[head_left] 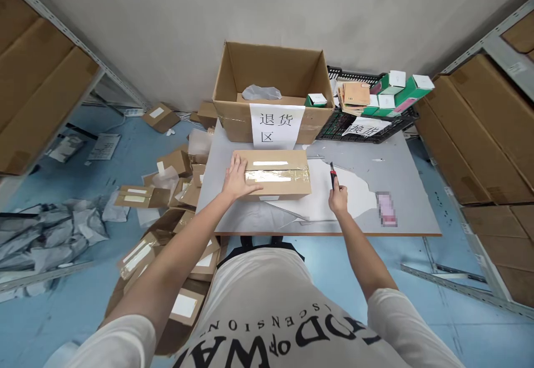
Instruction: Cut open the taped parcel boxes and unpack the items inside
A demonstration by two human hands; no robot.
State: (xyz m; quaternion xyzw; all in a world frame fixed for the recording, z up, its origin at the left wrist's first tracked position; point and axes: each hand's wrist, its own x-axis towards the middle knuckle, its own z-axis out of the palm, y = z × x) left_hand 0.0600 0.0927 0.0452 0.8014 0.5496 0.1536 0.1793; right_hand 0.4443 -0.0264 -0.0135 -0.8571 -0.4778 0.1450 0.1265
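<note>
A brown cardboard box (287,187), closed with clear tape along its top, lies on the table. My left hand (237,178) rests flat on its left end, thumb spread away from the fingers. To the right of the box, my right hand (337,197) is closed around a red and black utility knife (332,174), its tip pointing away from me. The knife is above a white sheet (354,190) spread on the table, apart from the box. Part of that sheet is hidden behind the box.
An open carton (233,120) with a paper sign stands at the table's (400,173) back. Beside it, a black crate (334,128) holds green-and-white boxes. A blurred pink item (387,209) lies at right. Discarded boxes (175,162) crowd the floor at left; shelves flank both sides.
</note>
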